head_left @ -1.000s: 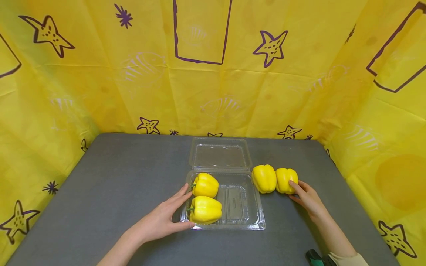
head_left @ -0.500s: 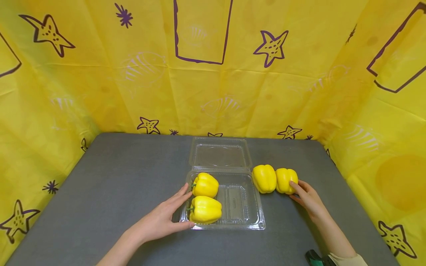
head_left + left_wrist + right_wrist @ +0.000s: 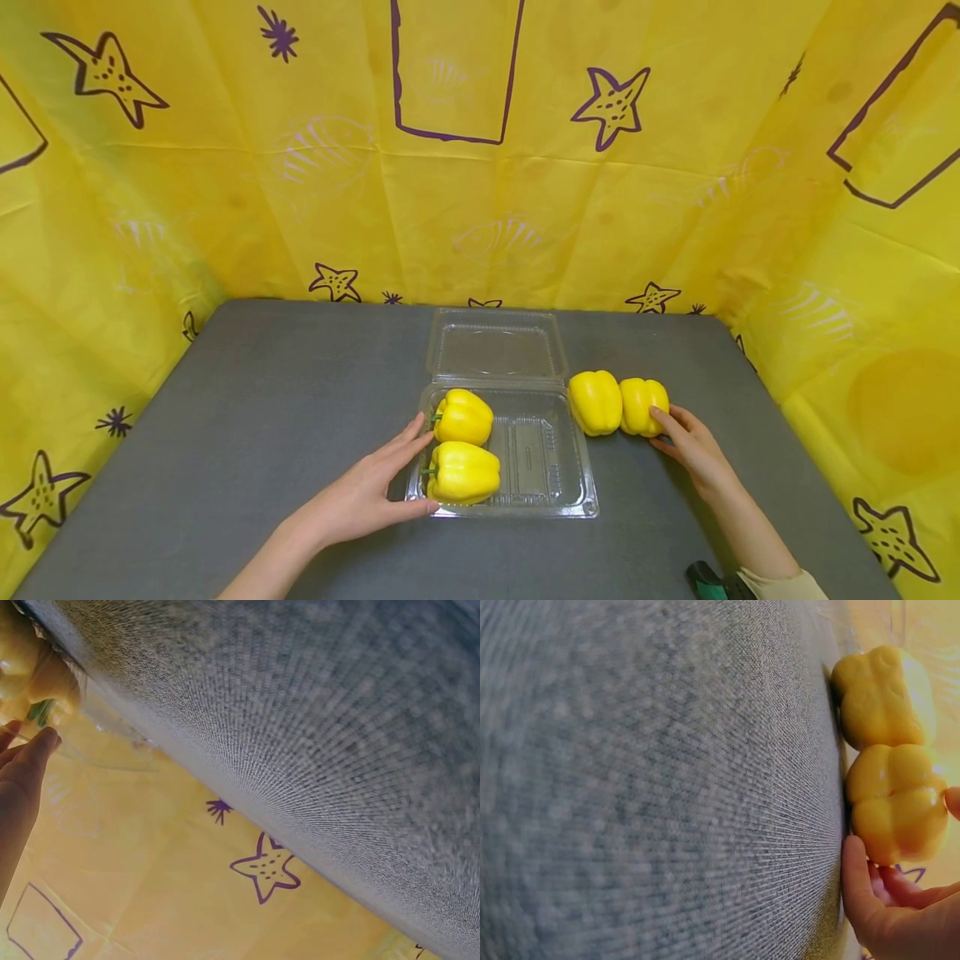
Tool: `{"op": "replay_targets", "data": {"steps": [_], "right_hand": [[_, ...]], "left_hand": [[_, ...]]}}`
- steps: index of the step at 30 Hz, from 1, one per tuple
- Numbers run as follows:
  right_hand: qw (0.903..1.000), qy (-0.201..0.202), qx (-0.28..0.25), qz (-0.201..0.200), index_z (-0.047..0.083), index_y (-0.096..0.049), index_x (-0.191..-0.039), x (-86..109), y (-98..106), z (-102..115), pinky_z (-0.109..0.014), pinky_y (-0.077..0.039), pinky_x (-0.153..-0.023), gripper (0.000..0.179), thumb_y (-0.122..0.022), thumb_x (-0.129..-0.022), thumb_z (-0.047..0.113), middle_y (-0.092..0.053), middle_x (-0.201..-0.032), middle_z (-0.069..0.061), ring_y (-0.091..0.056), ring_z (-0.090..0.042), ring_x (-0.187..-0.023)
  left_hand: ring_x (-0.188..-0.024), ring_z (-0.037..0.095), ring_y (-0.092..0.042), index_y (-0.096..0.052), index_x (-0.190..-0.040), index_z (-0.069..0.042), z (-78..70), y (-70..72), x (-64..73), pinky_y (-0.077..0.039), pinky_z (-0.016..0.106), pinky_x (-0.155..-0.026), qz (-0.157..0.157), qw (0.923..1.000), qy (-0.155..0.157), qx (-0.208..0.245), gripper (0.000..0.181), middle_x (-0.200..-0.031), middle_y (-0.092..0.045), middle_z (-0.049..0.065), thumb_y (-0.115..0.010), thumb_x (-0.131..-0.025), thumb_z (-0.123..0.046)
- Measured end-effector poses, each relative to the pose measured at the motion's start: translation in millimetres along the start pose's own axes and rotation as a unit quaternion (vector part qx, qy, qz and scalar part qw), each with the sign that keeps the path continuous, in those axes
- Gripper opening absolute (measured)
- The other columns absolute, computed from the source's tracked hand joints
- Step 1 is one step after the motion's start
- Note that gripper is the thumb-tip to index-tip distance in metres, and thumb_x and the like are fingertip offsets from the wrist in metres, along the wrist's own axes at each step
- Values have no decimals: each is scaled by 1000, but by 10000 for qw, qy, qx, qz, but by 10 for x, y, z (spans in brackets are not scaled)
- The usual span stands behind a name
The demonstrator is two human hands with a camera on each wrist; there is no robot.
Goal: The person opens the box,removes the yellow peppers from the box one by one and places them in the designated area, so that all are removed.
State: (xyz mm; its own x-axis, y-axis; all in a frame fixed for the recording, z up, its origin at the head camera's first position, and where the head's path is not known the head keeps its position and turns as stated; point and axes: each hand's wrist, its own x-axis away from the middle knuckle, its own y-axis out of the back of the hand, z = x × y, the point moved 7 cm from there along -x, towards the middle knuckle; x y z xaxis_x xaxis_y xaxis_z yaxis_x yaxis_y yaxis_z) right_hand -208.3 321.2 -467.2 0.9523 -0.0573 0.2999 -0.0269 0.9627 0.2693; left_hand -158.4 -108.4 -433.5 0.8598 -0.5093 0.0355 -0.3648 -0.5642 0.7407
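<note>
Two yellow bell peppers lie in the left half of a clear plastic clamshell container (image 3: 525,508), the far pepper (image 3: 463,417) and the near pepper (image 3: 465,473), green stems pointing left. My left hand (image 3: 367,492) rests at the container's left rim, fingers extended and thumb spread near its front corner. Right of the container, two more yellow bell peppers sit side by side on the table: an inner pepper (image 3: 596,403) close to the rim and an outer pepper (image 3: 642,407). My right hand (image 3: 697,454) holds the outer one, thumb on top and fingers round its right end.
The container's lid (image 3: 495,346) is folded back flat behind it. A grey cloth-covered table (image 3: 262,417) lies beneath everything. Yellow printed curtains (image 3: 487,192) close off the back and both sides. A dark and green band (image 3: 708,579) shows at the right wrist.
The outer pepper and my right hand have shifted very slightly left. My left hand and the peppers in the container have not visibly moved.
</note>
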Motion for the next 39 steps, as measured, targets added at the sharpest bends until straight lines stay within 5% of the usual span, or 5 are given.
{"op": "replay_targets", "data": {"steps": [14, 29, 39], "right_hand": [[9999, -40, 80, -62, -10, -17, -150, 10, 75, -18, -18, -49, -86, 79, -48, -101, 45, -28, -149, -26, -52, 5, -94], [9981, 452, 127, -396, -10, -22, -148, 87, 171, 97, -18, -51, -82, 71, -47, -103, 38, -31, -147, -25, -52, 11, -92], [9918, 692, 178, -1063, -6, -25, -149, 201, 228, 228, -13, -49, -80, 70, -52, -101, 37, -32, -147, -23, -46, 8, -100]], "left_hand": [[-143, 27, -29, -38, -151, -11, -2, 6, 4, -35, 57, -105, -39, 10000, -42, -16, 93, -162, -15, 0, -67, -81, -64], [-143, 27, -29, -38, -151, -11, 1, 7, 9, -35, 56, -106, -55, 10000, -22, 16, 93, -162, -15, -1, -65, -80, -66], [-143, 27, -28, -38, -151, -11, 2, 5, 5, -35, 56, -106, -45, 10000, -37, 12, 93, -162, -16, 0, -65, -81, -66]]}}
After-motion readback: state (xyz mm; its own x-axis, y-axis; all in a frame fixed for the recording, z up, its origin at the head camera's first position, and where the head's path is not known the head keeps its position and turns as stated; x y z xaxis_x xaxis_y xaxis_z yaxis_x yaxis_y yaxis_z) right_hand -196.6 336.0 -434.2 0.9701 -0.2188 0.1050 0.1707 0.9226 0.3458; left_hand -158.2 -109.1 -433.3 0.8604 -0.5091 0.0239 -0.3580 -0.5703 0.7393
